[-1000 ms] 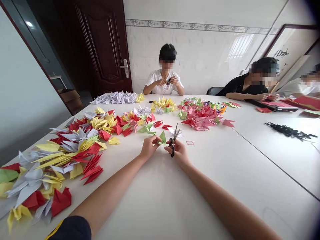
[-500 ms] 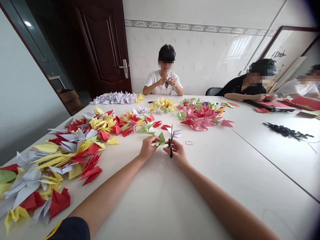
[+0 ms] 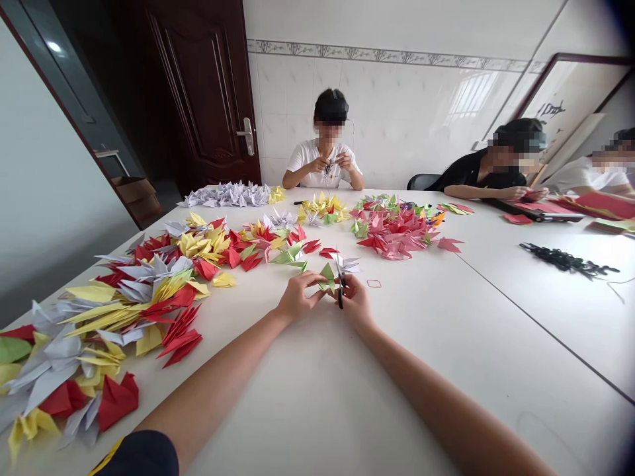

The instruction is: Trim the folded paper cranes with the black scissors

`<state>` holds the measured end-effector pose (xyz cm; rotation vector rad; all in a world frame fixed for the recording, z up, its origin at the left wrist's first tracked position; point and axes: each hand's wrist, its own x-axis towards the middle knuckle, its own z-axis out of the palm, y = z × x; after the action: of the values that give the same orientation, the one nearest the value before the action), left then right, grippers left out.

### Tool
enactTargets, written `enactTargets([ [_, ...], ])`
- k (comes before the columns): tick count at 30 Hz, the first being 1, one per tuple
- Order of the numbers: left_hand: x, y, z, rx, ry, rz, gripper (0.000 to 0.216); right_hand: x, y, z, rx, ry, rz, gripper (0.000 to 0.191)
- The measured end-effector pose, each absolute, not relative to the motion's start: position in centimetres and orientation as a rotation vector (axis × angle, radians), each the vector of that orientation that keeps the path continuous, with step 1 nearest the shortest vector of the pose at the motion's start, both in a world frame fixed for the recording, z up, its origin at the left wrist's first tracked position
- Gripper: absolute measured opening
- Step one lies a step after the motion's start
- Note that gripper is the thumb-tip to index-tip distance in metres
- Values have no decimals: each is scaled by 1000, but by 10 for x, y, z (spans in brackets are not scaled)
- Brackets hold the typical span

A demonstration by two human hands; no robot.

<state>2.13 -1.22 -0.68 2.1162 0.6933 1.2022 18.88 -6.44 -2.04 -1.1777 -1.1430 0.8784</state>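
Note:
A light green paper crane (image 3: 327, 277) is pinched in the fingers of my left hand (image 3: 298, 295), a little above the white table. My right hand (image 3: 356, 301) is closed around black-handled scissors (image 3: 341, 291), whose blades point away from me right beside the crane. The fingertips of both hands nearly meet at the crane's lower edge; whether the right ones touch it I cannot tell. Just beyond lie a white folded crane (image 3: 348, 264) and some green folded ones (image 3: 289, 254).
A large heap of red, yellow and white paper cranes (image 3: 163, 271) spreads along the left. Pink ones (image 3: 397, 231) lie beyond my hands. Black cord (image 3: 565, 258) rests at right on the white table (image 3: 446, 370). A person (image 3: 325, 155) sits opposite; two more sit far right.
The green crane has shifted slightly right and down, and the scissors have turned, their blades now lower and behind the crane. Both hands are closer together.

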Motion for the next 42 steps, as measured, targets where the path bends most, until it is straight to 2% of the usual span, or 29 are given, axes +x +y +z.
enactTargets([
  [6,21,-11,-7,2203,707,1222,19,188,-65,-19,-1223,-1125,840,44],
  [20,22,-15,-8,2173,732,1218,19,190,-65,-22,-1242,-1122,527,22],
  [33,22,-13,-10,2103,733,1225,21,187,-66,-13,-1078,-1006,820,33],
  [42,22,-14,-9,2165,740,1265,22,189,-65,-13,-990,-929,880,31],
])
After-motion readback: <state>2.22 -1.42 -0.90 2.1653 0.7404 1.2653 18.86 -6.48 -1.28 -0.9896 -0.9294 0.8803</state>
